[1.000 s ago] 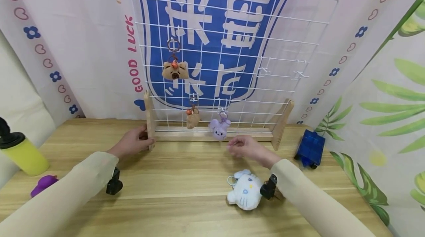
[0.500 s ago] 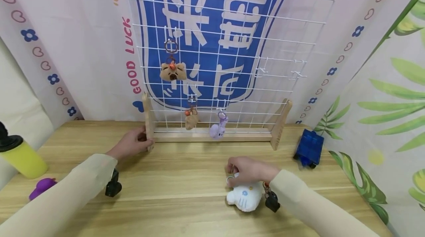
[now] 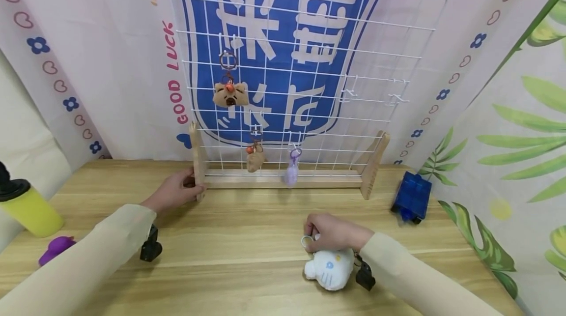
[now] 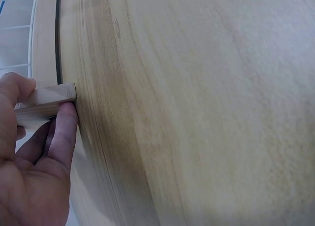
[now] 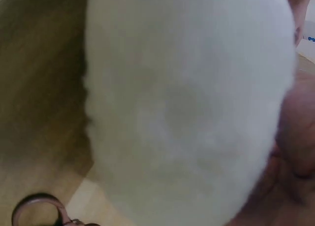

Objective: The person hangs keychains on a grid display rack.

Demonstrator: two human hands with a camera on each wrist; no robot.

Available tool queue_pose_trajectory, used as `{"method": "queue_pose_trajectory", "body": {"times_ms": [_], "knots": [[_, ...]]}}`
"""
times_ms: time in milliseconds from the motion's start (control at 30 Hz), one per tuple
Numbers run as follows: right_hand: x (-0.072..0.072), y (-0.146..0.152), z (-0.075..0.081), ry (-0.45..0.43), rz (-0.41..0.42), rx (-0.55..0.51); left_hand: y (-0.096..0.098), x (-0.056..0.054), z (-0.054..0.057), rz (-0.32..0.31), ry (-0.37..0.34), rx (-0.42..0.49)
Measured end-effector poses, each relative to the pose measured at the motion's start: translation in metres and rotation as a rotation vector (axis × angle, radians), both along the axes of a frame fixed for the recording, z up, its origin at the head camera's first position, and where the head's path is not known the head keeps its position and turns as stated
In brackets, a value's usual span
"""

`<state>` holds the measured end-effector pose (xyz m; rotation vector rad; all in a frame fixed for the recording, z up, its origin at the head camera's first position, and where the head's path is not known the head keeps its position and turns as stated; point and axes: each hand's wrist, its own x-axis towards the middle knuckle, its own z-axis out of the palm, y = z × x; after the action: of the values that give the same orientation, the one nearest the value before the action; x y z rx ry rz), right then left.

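Observation:
My left hand [image 3: 174, 190] grips the left wooden foot [image 3: 197, 158] of the white wire grid rack; the left wrist view has its thumb and fingers on both sides of that foot [image 4: 49, 95]. Low over the table, my right hand [image 3: 333, 232] pinches a white plush cat keychain [image 3: 332, 272] at its top, with the pale key ring [image 3: 306, 242] showing beside the fingertips. White plush [image 5: 187, 108] fills most of the right wrist view. A purple plush keychain [image 3: 291, 173] hangs side-on from a low hook. Two brown plush keychains hang left of it, one higher [image 3: 230, 95], one lower [image 3: 255, 160].
Two bare hooks [image 3: 348, 94] are on the grid's right side. A blue box-like object [image 3: 412, 198] lies at the table's right. A yellow bottle [image 3: 33, 213] and purple toy duck [image 3: 56, 248] are at the left. A brown ring [image 5: 39, 199] lies below the right wrist.
My right hand has come down from beside the purple keychain to the white plush and taken hold of its top. The purple keychain has turned side-on. The left hand stays on the foot.

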<state>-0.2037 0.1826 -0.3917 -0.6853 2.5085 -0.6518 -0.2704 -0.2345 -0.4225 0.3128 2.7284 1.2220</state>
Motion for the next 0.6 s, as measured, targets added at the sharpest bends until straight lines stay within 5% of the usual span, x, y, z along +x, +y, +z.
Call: {"method": "queue_pose_trajectory", "body": {"times_ms": [600], "knots": [[-0.004, 0.012, -0.013, 0.033, 0.026, -0.15, -0.001, 0.001, 0.0, -0.004, 0.012, -0.01]]}}
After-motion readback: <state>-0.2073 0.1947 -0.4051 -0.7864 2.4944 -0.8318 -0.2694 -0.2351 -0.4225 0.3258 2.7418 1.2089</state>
